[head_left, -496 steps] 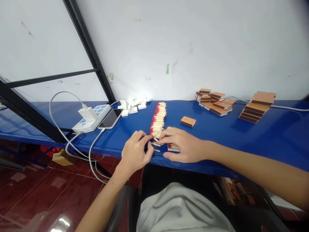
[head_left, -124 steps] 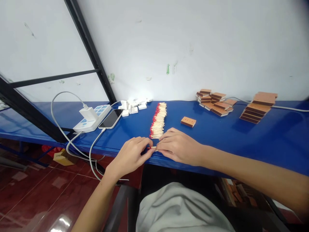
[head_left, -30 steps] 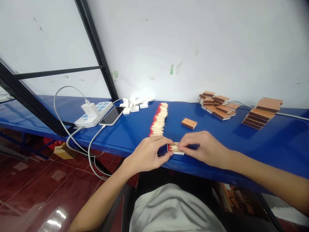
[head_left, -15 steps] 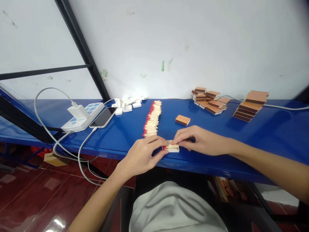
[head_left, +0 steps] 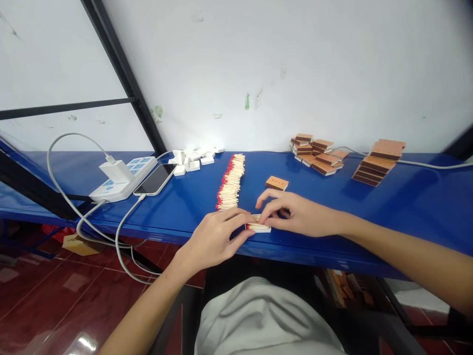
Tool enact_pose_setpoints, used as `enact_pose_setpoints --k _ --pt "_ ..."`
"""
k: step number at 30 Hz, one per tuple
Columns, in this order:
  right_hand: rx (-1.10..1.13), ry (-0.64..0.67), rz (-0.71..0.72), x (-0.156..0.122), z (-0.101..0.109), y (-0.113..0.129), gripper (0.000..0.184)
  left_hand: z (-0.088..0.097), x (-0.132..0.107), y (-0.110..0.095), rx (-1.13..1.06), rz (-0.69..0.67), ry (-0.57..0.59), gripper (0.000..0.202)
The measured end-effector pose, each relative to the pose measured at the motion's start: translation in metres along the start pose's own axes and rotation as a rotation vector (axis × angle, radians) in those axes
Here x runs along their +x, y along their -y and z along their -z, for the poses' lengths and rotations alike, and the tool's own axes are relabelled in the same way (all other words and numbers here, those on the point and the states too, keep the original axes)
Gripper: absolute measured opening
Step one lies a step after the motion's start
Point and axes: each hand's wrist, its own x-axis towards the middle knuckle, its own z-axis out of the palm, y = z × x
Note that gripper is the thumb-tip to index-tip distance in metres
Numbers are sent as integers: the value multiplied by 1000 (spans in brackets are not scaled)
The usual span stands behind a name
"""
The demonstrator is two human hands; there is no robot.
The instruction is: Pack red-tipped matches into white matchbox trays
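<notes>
Near the front edge of the blue shelf lies a small white matchbox tray with red-tipped matches lying lengthwise in it. My left hand grips the tray's left end between thumb and fingers. My right hand is over the tray's right end, a fingertip touching the matches, its fingers apart and the index finger raised. Just behind the tray, a long row of loose matches runs toward the wall, red heads to the left. An orange matchbox rests behind my right hand.
White empty trays are heaped at the back left. Piled matchboxes and a leaning stack of matchbox sleeves stand at the back right. A phone, a power strip and white cables occupy the left.
My right hand's fingers have shifted left over the tray and spread, with the index finger lifted. The matches now lie flatter in the tray. My left hand keeps its hold.
</notes>
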Motion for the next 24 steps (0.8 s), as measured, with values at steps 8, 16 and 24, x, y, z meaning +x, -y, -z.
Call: enact_pose_setpoints --k 8,16,24 --pt "114 -57 -69 4 -7 6 15 1 0 -1 3 28 26 20" --pt "30 -35 -92 7 -10 10 17 0 0 -2 52 15 10 23" --pt "7 249 -131 32 11 17 20 -2 0 -1 112 -18 -16 19"
